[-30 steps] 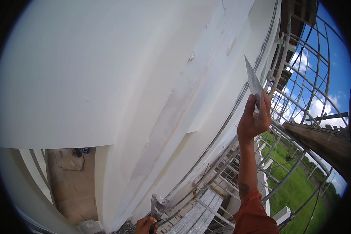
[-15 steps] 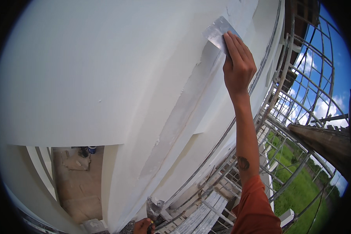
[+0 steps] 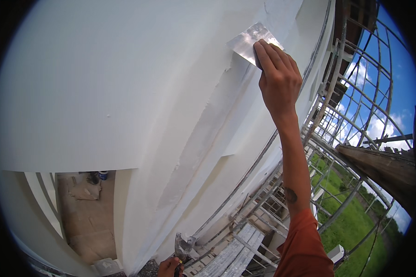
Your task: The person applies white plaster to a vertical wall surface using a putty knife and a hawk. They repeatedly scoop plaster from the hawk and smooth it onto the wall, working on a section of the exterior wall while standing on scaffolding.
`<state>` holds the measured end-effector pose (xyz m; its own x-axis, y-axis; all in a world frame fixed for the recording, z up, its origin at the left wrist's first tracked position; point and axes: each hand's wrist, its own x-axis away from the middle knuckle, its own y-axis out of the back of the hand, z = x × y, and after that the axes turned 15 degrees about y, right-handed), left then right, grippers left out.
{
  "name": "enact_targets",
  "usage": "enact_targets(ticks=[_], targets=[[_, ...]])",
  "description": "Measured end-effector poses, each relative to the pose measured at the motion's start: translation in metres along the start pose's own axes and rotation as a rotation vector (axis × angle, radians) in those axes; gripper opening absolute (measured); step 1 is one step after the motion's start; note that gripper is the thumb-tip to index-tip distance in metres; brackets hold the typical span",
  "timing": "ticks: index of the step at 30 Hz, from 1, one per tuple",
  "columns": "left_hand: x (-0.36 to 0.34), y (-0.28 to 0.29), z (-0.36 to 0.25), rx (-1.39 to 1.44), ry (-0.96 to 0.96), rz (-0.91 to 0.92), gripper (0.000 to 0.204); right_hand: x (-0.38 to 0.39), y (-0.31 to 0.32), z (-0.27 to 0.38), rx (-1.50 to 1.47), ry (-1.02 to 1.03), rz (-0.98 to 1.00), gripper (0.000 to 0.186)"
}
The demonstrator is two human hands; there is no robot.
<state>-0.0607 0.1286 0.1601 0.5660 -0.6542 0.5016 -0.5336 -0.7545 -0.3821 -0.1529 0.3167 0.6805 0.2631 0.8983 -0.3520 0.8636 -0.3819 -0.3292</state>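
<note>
My right arm reaches up, and my right hand [image 3: 281, 76] grips a wide metal putty knife [image 3: 250, 40]. Its flat blade lies against the white wall [image 3: 125, 69], at the upper end of a long greyish putty strip [image 3: 203, 134]. That strip runs down the wall with a ragged left edge and a thin brownish line beside it. At the bottom, my left hand [image 3: 168, 267] is closed round the dark handle of a smaller putty knife [image 3: 184, 244]. Whitish putty sits on this knife's blade.
Metal scaffolding [image 3: 356, 87] stands on the right, with a rough wooden beam [image 3: 379, 161]. Below lie scaffold planks [image 3: 235, 249] spattered white. A window opening [image 3: 85, 217] at lower left shows a brown floor. Green grass [image 3: 356, 221] spreads out far below.
My right hand and its wide putty knife have shifted slightly left and down along the wall, the blade turning a little flatter. My left hand has barely moved.
</note>
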Motion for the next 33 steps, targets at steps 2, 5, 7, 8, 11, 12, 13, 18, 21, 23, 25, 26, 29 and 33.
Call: enact_targets(ticks=[2, 5, 7, 8, 11, 12, 13, 18, 21, 23, 25, 26, 29, 33], targets=[[-0.006, -0.002, 0.007, 0.033, 0.007, 0.019, 0.032, 0.002, 0.003, 0.000, 0.012, 0.020, 0.037, 0.032], [-0.009, -0.002, 0.010, 0.036, 0.026, 0.020, 0.031, 0.008, 0.008, 0.001, 0.024, 0.048, 0.090, 0.031], [-0.008, -0.003, 0.010, 0.032, 0.050, 0.032, 0.031, 0.013, 0.009, 0.002, 0.026, 0.073, 0.113, 0.030], [-0.007, -0.003, 0.008, 0.033, 0.067, 0.047, 0.032, 0.016, 0.011, 0.003, 0.026, 0.085, 0.120, 0.030], [-0.005, -0.004, 0.009, 0.048, 0.092, 0.066, 0.033, 0.023, 0.012, 0.001, 0.024, 0.127, 0.134, 0.030], [-0.004, -0.004, 0.009, 0.055, 0.095, 0.066, 0.034, 0.025, 0.012, 0.000, 0.024, 0.141, 0.136, 0.031], [-0.003, -0.005, 0.009, 0.052, 0.092, 0.055, 0.034, 0.025, 0.014, -0.001, 0.035, 0.161, 0.148, 0.031], [0.009, -0.008, 0.003, 0.063, 0.078, 0.028, 0.035, 0.027, 0.025, -0.005, 0.052, 0.237, 0.203, 0.031], [0.021, -0.013, -0.011, 0.048, 0.040, 0.090, 0.039, 0.044, 0.044, -0.011, 0.055, 0.256, 0.283, 0.033], [0.025, -0.017, -0.022, 0.042, -0.140, 0.133, 0.038, 0.059, 0.066, -0.003, -0.092, 0.159, 0.305, 0.035], [0.021, -0.024, -0.028, 0.080, -0.253, 0.222, 0.035, 0.073, 0.099, 0.017, -0.301, 0.018, 0.335, 0.039], [0.014, -0.026, -0.031, 0.125, -0.284, 0.271, 0.032, 0.075, 0.116, 0.036, -0.443, -0.084, 0.335, 0.041], [0.027, -0.026, -0.060, 0.241, -0.412, 0.326, 0.030, 0.077, 0.181, 0.111, -1.309, -0.570, 0.281, 0.036], [0.023, -0.043, -0.076, 0.271, -0.393, 0.437, 0.029, 0.094, 0.246, 0.145, -1.454, -0.757, 0.397, 0.028]])
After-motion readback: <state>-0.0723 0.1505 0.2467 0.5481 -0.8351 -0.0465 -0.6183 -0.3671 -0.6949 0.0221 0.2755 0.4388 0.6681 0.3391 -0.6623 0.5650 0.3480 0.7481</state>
